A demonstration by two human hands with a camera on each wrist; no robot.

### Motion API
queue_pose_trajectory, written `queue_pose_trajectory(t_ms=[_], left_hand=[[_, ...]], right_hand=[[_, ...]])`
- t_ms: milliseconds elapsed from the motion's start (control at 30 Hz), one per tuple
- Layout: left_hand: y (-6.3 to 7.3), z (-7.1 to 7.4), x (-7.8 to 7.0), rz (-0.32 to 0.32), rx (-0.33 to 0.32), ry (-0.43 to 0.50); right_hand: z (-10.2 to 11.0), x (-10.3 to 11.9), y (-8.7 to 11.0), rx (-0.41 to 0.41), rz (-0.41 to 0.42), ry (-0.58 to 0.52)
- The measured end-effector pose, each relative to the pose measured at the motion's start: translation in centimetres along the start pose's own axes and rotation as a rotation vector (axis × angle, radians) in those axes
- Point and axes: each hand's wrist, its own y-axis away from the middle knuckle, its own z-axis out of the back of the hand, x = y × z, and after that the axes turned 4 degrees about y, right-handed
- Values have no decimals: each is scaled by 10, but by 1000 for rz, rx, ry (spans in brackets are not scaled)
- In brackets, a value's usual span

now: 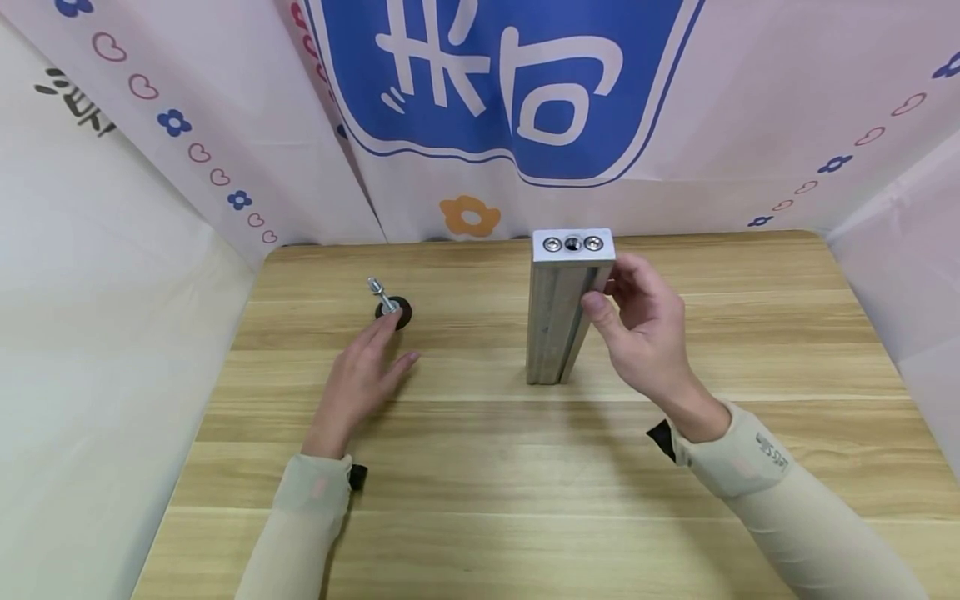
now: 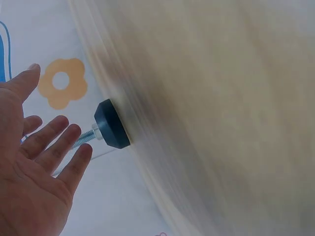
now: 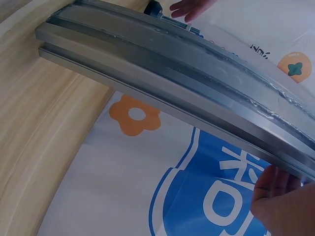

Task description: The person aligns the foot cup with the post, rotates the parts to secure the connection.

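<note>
A tall aluminium profile (image 1: 555, 317) stands upright on the table, with grooves down its sides. Two screws flank a central hole in its top end plate (image 1: 573, 257). My right hand (image 1: 651, 337) holds the profile near the top, thumb on the front edge, the other fingers partly hidden behind it. To the left, a levelling foot (image 1: 405, 309) with a black round base rests on the table, its threaded stud pointing up. My left hand (image 1: 362, 371) reaches to this foot with relaxed fingers; the left wrist view shows the palm (image 2: 29, 196) beside the stud, gripping nothing.
The wooden table (image 1: 465, 500) ends at a white printed curtain (image 1: 675, 200) behind the profile. White sheeting (image 1: 97, 275) hangs on the left side, and more of it on the right. Each forearm wears a light sleeve (image 1: 817, 525).
</note>
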Motion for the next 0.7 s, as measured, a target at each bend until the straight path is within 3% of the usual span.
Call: queue_pose_trajectory(t_ms=[267,700], left_hand=[[-2,3,6,42,-25,17],[-14,14,14,223,28,35]], right_hand=[[0,-1,-1,7,-1,19],[-1,2,-1,16,-24,33]])
